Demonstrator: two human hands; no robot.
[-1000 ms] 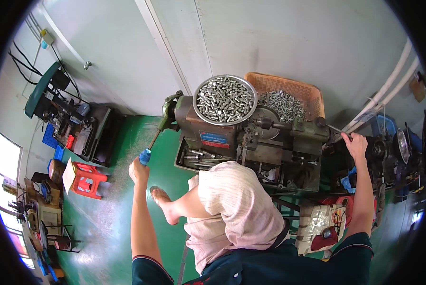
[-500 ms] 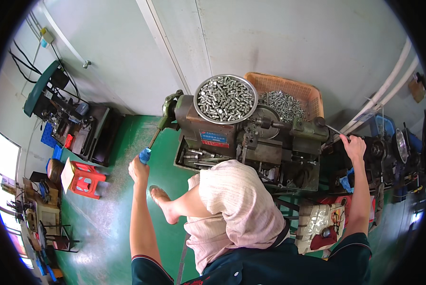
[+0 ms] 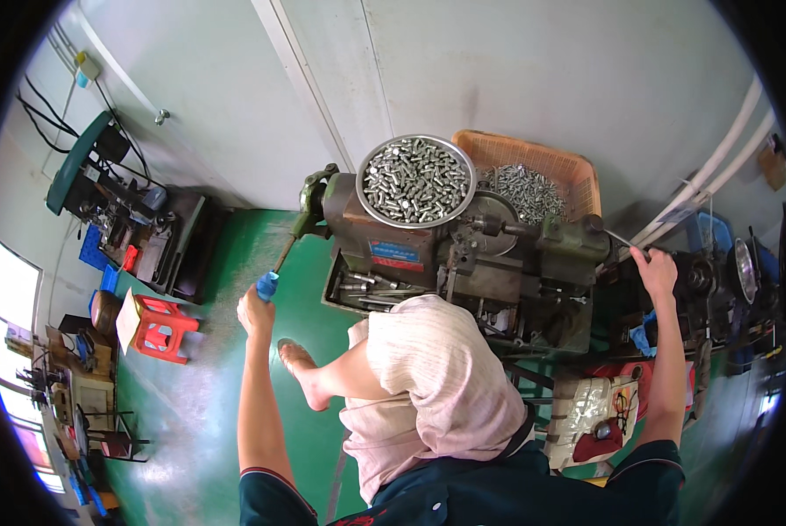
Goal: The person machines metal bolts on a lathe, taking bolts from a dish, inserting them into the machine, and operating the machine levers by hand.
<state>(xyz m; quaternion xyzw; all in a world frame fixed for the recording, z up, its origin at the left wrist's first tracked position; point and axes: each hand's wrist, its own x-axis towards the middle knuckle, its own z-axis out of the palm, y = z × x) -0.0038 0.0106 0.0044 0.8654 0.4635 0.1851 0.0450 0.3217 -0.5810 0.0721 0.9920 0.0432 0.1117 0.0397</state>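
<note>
A small green bench lathe [image 3: 489, 272] stands in front of me. My left hand [image 3: 255, 311] is closed round the blue-wrapped end of a lever [image 3: 285, 254] that slants up to the lathe's left end. Out at the right, my right hand [image 3: 654, 270] grips a thin metal lever [image 3: 619, 238] coming from the lathe's right end. On top of the lathe rests a round steel bowl [image 3: 360, 188] heaped with short shiny metal parts [image 3: 417, 180]. In the middle, the chuck area and tool slide are dark and hard to make out in detail.
Behind the lathe, an orange plastic basket [image 3: 577, 167] holds many small metal parts. A metal tray [image 3: 333, 294] with loose tools lies under the lathe's left side. Red stool [image 3: 167, 329] and another machine [image 3: 117, 202] stand at left; a bag [image 3: 577, 412] lies at right.
The view has shifted very slightly. Both hands keep their grip on the levers, and nothing else has visibly moved.
</note>
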